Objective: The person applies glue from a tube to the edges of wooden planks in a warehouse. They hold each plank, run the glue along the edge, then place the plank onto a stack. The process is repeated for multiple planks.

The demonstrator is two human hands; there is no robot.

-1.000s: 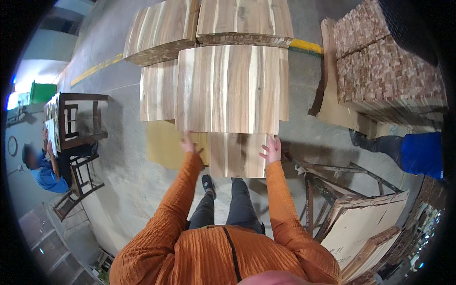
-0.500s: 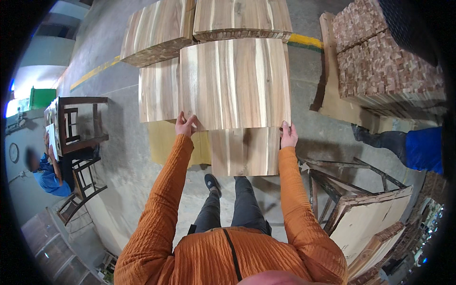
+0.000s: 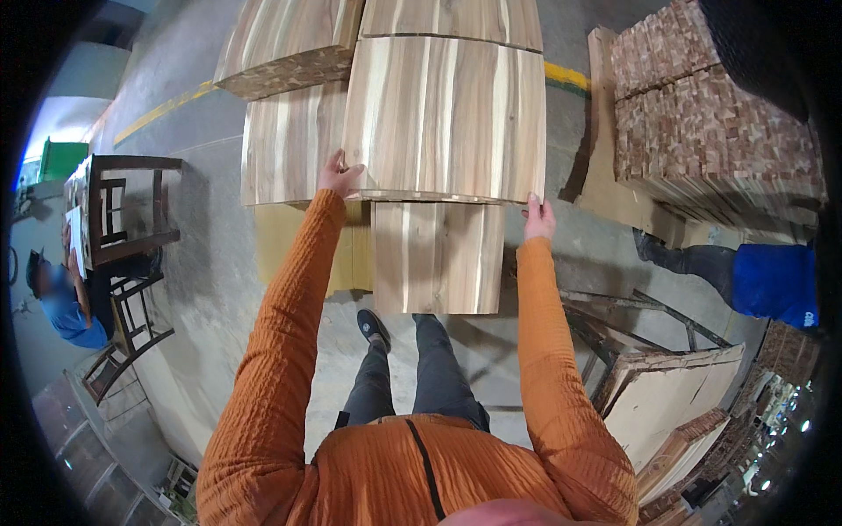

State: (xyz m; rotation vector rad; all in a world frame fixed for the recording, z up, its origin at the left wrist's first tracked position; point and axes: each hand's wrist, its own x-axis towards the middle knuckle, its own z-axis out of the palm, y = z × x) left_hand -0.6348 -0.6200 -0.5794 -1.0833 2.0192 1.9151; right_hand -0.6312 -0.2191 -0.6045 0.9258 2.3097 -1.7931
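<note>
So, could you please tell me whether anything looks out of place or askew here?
The upper-left stack of striped wooden panels looks askew: its edges run at an angle to those of the held wooden panel, though fisheye bending may exaggerate it. Nothing looks spilled.

The large wooden panel [image 3: 447,123] is striped from near edge to far edge in cream, tan and brown, and the smaller panel [image 3: 438,259] on its near side carries similar banding. On that same side are a plain mustard-yellow sheet [image 3: 285,245], orange sleeves [image 3: 294,289] and dark grey trousers [image 3: 444,373]. To the right of the large wooden panel, stacked wood [image 3: 710,131] shows a mottled patchwork of reddish brown and beige, and a floor line [image 3: 568,77] runs yellow and green.
</note>
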